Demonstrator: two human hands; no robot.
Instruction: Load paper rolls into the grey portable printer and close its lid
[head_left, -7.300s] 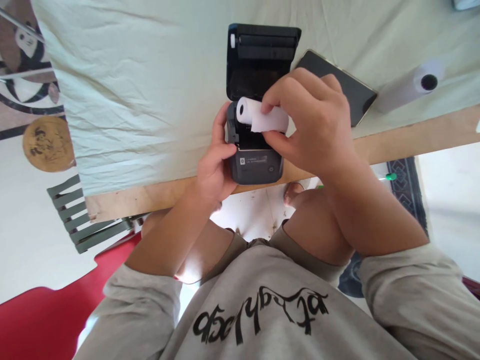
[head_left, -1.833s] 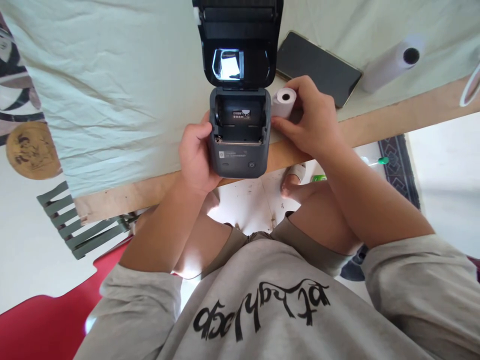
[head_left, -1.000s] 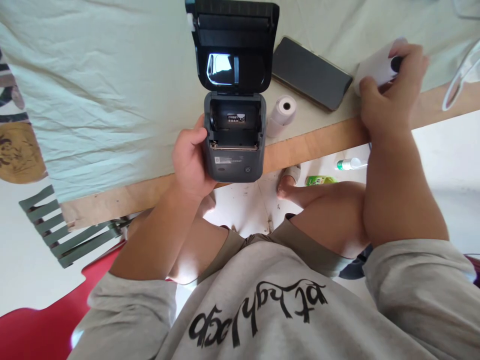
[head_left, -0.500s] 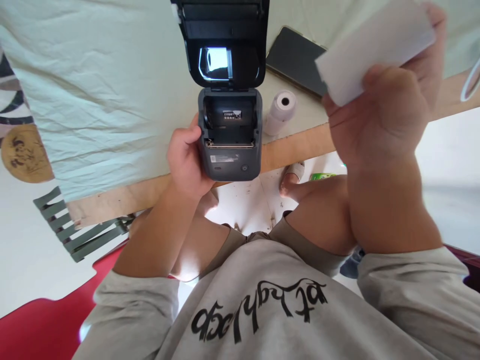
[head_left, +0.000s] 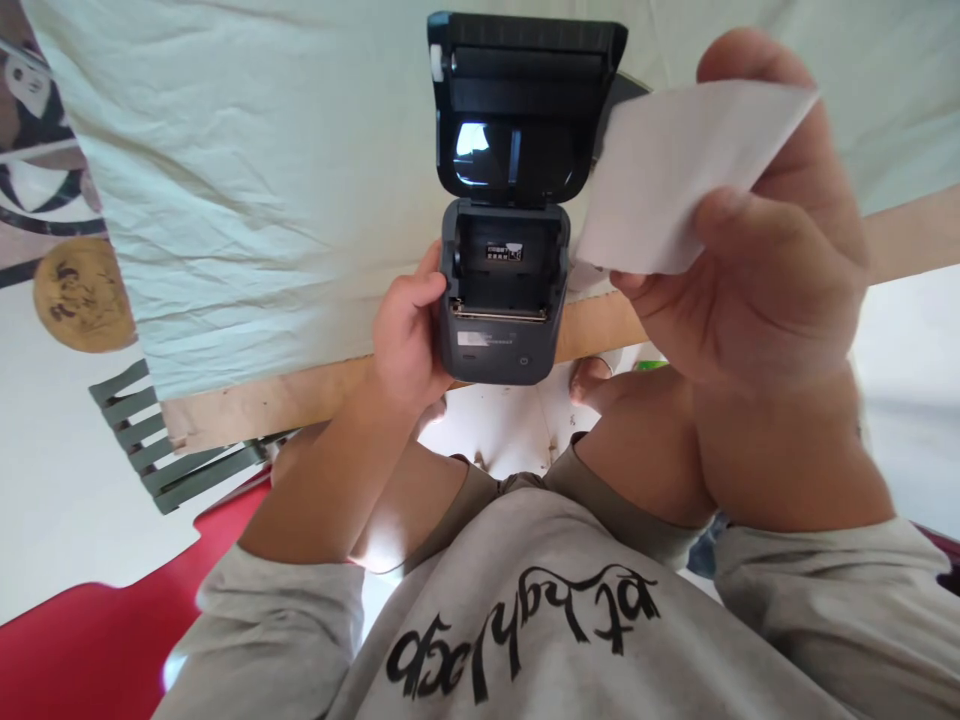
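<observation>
A small black label printer (head_left: 499,350) is held at its left side by my left hand (head_left: 409,335). Its lid (head_left: 525,110) is swung up and back, and the inner compartment shows a small white sticker. My right hand (head_left: 765,250) grips a white paper piece (head_left: 667,170) between thumb and fingers, just right of the printer. This paper covers most of what lies behind it; only a bit of a dark flat device (head_left: 626,90) shows past the lid.
A pale green cloth (head_left: 262,180) covers the table, whose wooden edge (head_left: 277,400) runs below the printer. At the left are a round brown mat (head_left: 82,295), a green slatted rack (head_left: 180,470) and a red chair (head_left: 97,650).
The printer and my left hand appear further right and slightly lower. My right hand has brought the paper down and left, closer to the printer; the white roll is now hidden.
</observation>
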